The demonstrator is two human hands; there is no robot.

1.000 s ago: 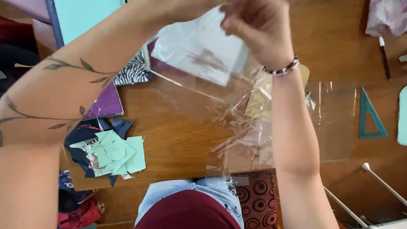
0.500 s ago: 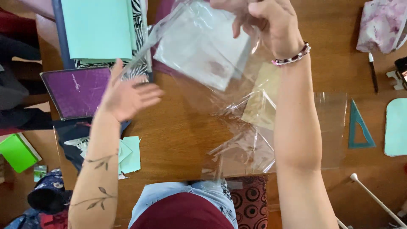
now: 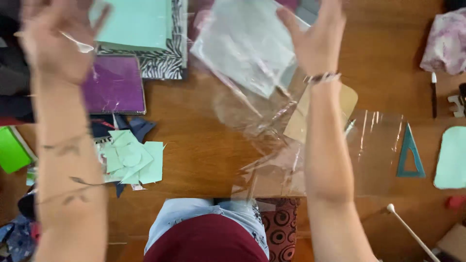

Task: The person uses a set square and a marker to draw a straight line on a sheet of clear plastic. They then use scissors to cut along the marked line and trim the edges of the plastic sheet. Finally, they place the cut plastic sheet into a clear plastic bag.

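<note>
Both forearms reach far; the left hand [image 3: 51, 41] is spread open, the right hand [image 3: 315, 41] raised, fingers extended.

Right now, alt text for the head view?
Right hand holds a clear plastic sleeve above a brown wooden table, while the left hand is raised, open and blurred. Mint paper scraps and a purple sheet lie below.

I am seeing one package: a clear plastic bag [image 3: 247, 48] with a white sheet inside, hanging above the table beside my right hand [image 3: 315, 41]. I am not seeing any labels, signs or screens.
</note>
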